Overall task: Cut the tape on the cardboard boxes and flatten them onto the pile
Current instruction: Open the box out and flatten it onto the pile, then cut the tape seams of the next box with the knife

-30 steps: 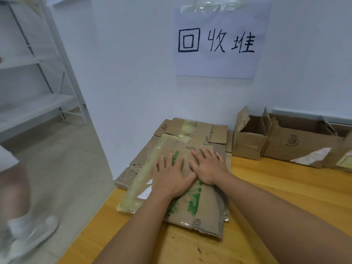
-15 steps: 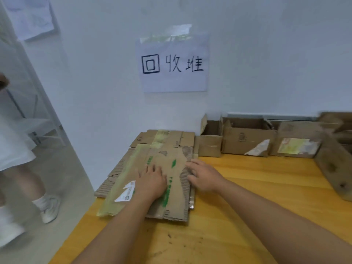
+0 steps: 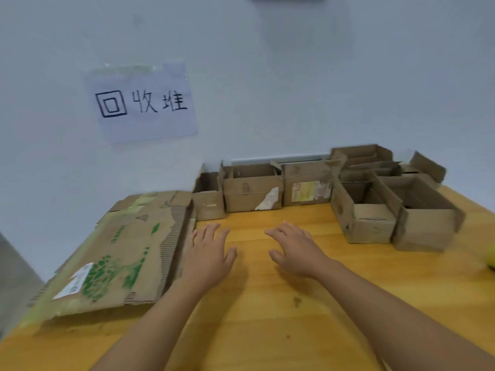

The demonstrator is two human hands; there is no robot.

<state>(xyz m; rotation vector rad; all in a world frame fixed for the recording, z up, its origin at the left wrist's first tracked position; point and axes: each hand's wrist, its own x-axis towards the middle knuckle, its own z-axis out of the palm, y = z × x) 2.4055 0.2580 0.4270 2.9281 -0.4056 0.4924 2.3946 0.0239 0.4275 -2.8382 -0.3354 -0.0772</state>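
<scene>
On the wall at far left, a taped paper sign with handwritten characters. Below it, at the table's left edge, a pile of flattened cardboard, top sheet printed green, with a white label near its near-left corner and strips of yellowish tape. Just right of the pile, left hand held flat over the wooden table, fingers straight and spread, gripping nothing, little finger close beside the pile's corrugated edge. Further right, right hand, fingers relaxed and slightly spread, also holding nothing. Along the far wall, a row of open cardboard boxes, still upright. At far right, more open boxes clustered together. At the right edge, part of a yellow-green object, too cut off to identify.
</scene>
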